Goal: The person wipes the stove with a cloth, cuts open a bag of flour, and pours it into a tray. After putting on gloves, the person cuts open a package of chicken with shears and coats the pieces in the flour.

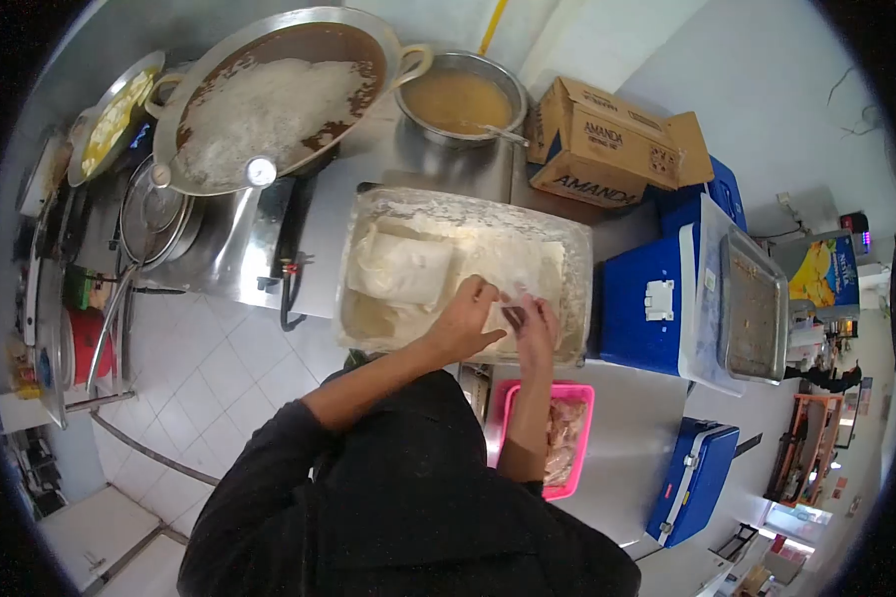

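Note:
Over a large tub (577, 289) of pale flour, both my hands are close together. My left hand (463, 323) is closed in a pinch at the near end of a pale plastic bag of flour (503, 261). My right hand (535, 328) pinches beside it, with its fingers bent around the same end. A small dark patch shows between the hands; I cannot make out what it is. Another filled plastic bag (403, 269) lies on the flour in the left part of the tub.
A big pan of foaming oil (169, 129) stands at the back left, with thermometer dials at its rim. Beside it is a metal bowl of yellowish liquid (458, 99). A cardboard box (607, 144) and blue cooler (647, 298) stand right. A pink basket (587, 438) holds raw meat.

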Demonstrator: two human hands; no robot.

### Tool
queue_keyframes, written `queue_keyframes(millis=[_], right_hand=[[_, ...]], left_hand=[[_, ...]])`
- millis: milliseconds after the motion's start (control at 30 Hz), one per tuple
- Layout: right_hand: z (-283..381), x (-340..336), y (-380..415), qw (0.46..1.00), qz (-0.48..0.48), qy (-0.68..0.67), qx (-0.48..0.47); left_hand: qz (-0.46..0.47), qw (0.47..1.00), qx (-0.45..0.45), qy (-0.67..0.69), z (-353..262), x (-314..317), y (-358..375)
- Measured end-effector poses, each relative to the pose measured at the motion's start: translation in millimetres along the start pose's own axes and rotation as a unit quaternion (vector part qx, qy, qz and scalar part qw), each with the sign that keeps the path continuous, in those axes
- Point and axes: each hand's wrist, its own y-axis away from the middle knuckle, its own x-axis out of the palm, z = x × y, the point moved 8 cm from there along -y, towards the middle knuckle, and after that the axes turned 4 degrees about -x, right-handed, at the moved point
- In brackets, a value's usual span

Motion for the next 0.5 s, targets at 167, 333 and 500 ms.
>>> queue_keyframes(millis=[167,333,500], right_hand=[[-4,-14,22,0.991,0.012,-0.125,0.046],[-21,-46,3,0.980,-0.055,-0.181,0.054],[-39,-58,-23,0.947,-0.055,-0.311,0.060]], left_hand=[[0.068,0.997,-0.006,0.043,8,74,-10],[0.099,0.994,0.036,0.033,-5,101,7],[0.109,0.994,0.010,0.031,-18,102,10]])
